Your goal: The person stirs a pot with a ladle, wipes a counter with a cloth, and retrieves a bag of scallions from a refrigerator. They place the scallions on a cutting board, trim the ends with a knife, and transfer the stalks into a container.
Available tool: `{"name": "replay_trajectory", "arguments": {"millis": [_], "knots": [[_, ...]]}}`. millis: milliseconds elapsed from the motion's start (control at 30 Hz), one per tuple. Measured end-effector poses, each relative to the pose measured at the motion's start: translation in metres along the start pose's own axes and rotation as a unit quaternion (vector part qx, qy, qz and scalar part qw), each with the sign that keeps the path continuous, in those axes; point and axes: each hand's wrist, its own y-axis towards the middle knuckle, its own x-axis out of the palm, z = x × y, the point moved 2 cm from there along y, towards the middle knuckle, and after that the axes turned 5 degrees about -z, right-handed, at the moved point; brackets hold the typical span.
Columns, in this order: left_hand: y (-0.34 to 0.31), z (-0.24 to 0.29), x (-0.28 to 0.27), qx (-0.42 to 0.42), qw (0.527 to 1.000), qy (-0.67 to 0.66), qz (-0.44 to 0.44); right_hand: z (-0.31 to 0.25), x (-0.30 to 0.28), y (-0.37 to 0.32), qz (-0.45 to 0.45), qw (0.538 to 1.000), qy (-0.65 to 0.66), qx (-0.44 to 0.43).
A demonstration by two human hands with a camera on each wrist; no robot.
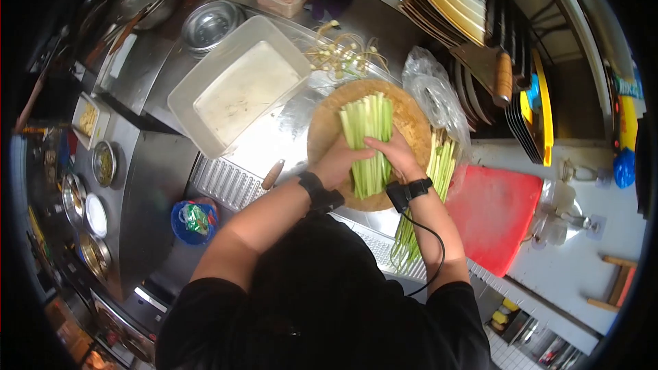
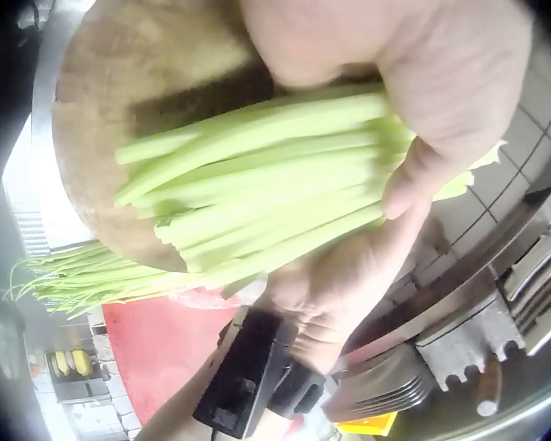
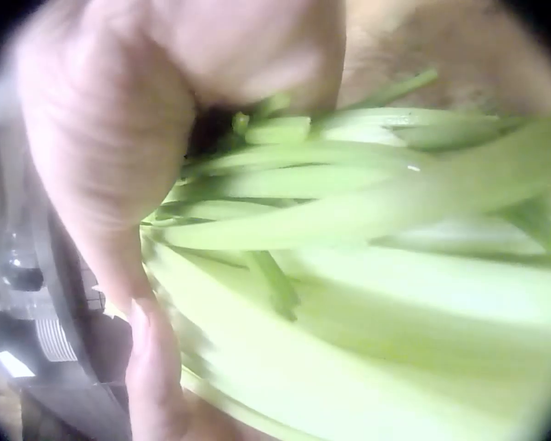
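Observation:
Both hands hold a thick bundle of pale green celery stalks (image 1: 370,120) over a round wooden chopping block (image 1: 323,127). My left hand (image 1: 336,163) wraps the bundle from the left side, its thumb lying across the front. From the right, my right hand (image 1: 401,154) grips the same stalks, with the two thumbs close together. In the left wrist view the cut stalk ends (image 2: 170,220) point away over the block. Close up in the right wrist view, the stalks (image 3: 376,202) lie side by side, with fingers behind them partly hidden.
More long green stalks (image 1: 442,164) lie right of the block, by a clear plastic bag (image 1: 432,85) and a red cutting board (image 1: 490,216). An opaque plastic tub (image 1: 188,106) stands left. A wooden handle (image 1: 273,175) shows near the left forearm. A cleaver handle (image 1: 503,75) sticks out of the rack.

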Motion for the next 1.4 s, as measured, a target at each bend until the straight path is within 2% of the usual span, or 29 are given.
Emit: {"name": "replay_trajectory", "arguments": {"millis": [67, 133, 267, 333, 400, 467, 500, 533, 567, 600, 633, 667, 767, 867, 967, 1100, 1233, 1400], "knots": [[-0.001, 0.000, 0.003, 0.039, 0.999, 0.007, -0.018, -0.001, 0.004, -0.007, -0.015, 1.000, 0.023, 0.013], [-0.003, 0.000, 0.002, 0.043, 0.999, 0.012, -0.011, 0.002, 0.007, -0.013, 0.029, 0.996, 0.075, 0.047], [-0.012, 0.013, 0.002, 0.043, 0.999, 0.001, -0.009, -0.006, 0.022, -0.012, 0.043, 0.997, 0.051, 0.050], [-0.019, 0.030, 0.003, 0.071, 0.997, -0.006, 0.017, -0.030, 0.040, -0.007, 0.021, 0.999, 0.022, 0.014], [-0.024, 0.060, 0.000, 0.086, 0.996, 0.006, 0.037, -0.059, 0.057, 0.009, -0.001, 1.000, -0.001, 0.007], [-0.029, 0.106, -0.006, 0.154, 0.984, 0.056, 0.065, -0.096, 0.084, 0.033, -0.064, 0.996, -0.036, -0.055], [-0.035, 0.133, -0.007, 0.170, 0.981, 0.063, 0.070, -0.115, 0.099, 0.047, -0.065, 0.996, -0.036, -0.057], [-0.037, 0.154, -0.011, 0.172, 0.981, 0.064, 0.070, -0.135, 0.116, 0.060, -0.105, 0.991, -0.030, -0.083], [-0.039, 0.174, -0.017, 0.211, 0.972, 0.033, 0.094, -0.152, 0.132, 0.075, -0.146, 0.983, -0.023, -0.108], [-0.040, 0.191, -0.027, 0.250, 0.961, 0.001, 0.118, -0.168, 0.146, 0.092, -0.148, 0.983, -0.025, -0.110], [-0.040, 0.206, -0.040, 0.253, 0.960, 0.001, 0.118, -0.181, 0.161, 0.109, -0.181, 0.975, -0.066, -0.111], [-0.042, 0.221, -0.054, 0.259, 0.957, 0.006, 0.129, -0.191, 0.174, 0.126, -0.215, 0.964, -0.108, -0.113], [-0.042, 0.252, -0.092, 0.273, 0.949, 0.010, 0.160, -0.188, 0.204, 0.184, -0.257, 0.949, -0.127, -0.128], [-0.039, 0.251, -0.138, 0.274, 0.943, 0.002, 0.189, -0.174, 0.224, 0.214, -0.256, 0.952, -0.141, -0.091], [-0.034, 0.239, -0.164, 0.236, 0.942, -0.011, 0.237, -0.141, 0.227, 0.238, -0.271, 0.954, -0.112, -0.054], [-0.027, 0.222, -0.179, 0.245, 0.941, -0.029, 0.232, -0.122, 0.223, 0.247, -0.252, 0.958, -0.134, -0.001], [-0.020, 0.222, -0.188, 0.230, 0.951, -0.012, 0.204, -0.119, 0.220, 0.257, -0.260, 0.953, -0.151, -0.023], [-0.022, 0.218, -0.182, 0.223, 0.948, -0.018, 0.227, -0.115, 0.217, 0.254, -0.273, 0.952, -0.136, -0.010]]}}
